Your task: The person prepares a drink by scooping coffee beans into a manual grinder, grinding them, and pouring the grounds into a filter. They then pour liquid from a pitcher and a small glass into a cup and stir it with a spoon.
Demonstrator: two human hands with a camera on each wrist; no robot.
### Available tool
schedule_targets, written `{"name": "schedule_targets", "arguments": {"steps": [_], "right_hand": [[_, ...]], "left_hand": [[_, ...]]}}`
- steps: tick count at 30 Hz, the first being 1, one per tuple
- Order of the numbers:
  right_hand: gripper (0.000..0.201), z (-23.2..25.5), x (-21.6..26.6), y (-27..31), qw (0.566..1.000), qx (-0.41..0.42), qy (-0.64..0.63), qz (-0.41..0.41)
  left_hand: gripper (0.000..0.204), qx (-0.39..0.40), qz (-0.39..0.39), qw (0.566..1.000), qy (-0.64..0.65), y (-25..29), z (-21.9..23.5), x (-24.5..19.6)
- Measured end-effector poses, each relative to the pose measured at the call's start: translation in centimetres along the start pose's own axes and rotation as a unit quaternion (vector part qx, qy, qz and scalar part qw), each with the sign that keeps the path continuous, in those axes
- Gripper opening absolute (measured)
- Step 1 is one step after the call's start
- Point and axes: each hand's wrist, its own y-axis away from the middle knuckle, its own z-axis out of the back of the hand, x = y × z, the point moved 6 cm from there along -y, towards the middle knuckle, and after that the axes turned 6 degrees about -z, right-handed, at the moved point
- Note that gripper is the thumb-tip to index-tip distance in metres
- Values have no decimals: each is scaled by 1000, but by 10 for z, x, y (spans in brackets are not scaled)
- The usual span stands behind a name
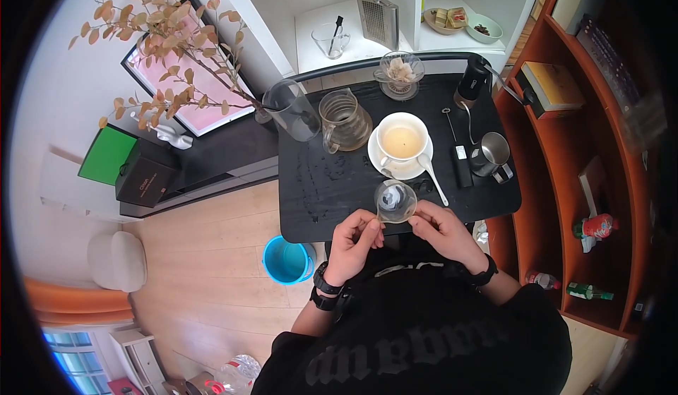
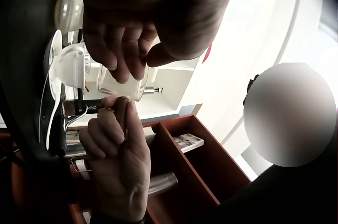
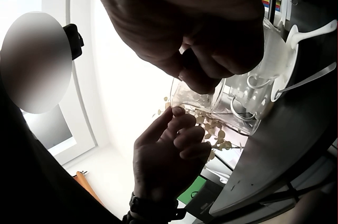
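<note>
Close to my body, at the near edge of the black table point(image 1: 300, 208), a small clear glass cup point(image 1: 404, 211) is held up between both hands. Thumb and fingers of my left hand point(image 1: 352, 245) pinch its rim on one side. My right hand point(image 1: 448, 234) pinches the other side. Pale and dark patches show through the glass. The right wrist view shows the same glass cup point(image 3: 193, 96) partly hidden behind the right hand. Just beyond it stands a white cup point(image 1: 382, 149) of light-brown liquid on a white saucer point(image 1: 375, 163), with a white spoon point(image 1: 434, 183) beside it.
A glass carafe point(image 1: 346, 123) and a glass vase point(image 1: 289, 109) with dry branches stand left. Behind are a dripper point(image 1: 401, 90) with a filter and a black grinder point(image 1: 474, 81). A frother point(image 1: 462, 165) and metal pitcher point(image 1: 489, 155) lie right. A blue bucket point(image 1: 288, 276) is on the floor.
</note>
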Motion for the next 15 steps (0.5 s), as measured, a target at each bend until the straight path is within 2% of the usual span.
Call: {"name": "schedule_targets", "arguments": {"steps": [2, 5, 7, 9, 12, 14, 15], "right_hand": [[18, 2, 1, 1, 1000, 2, 5, 4], [21, 9, -3, -1, 995, -46, -89, 29], [29, 22, -2, -2, 983, -4, -181, -1], [31, 33, -1, -2, 973, -20, -228, -24], [32, 41, -1, -5, 983, -93, -156, 19], [31, 43, -1, -7, 979, -172, -75, 80], [31, 44, -2, -8, 979, -163, -94, 73]], "left_hand": [[16, 7, 2, 1000, -11, 0, -1, -2], [19, 11, 8, 999, -32, 0, -1, -4], [20, 4, 3, 999, -36, 0, 4, -2], [19, -10, 8, 1000, -10, 2, 11, 0], [19, -19, 19, 1000, -4, 4, 17, 4], [19, -22, 22, 1000, -7, 5, 20, 5], [19, -24, 21, 999, -7, 5, 21, 5]]}}
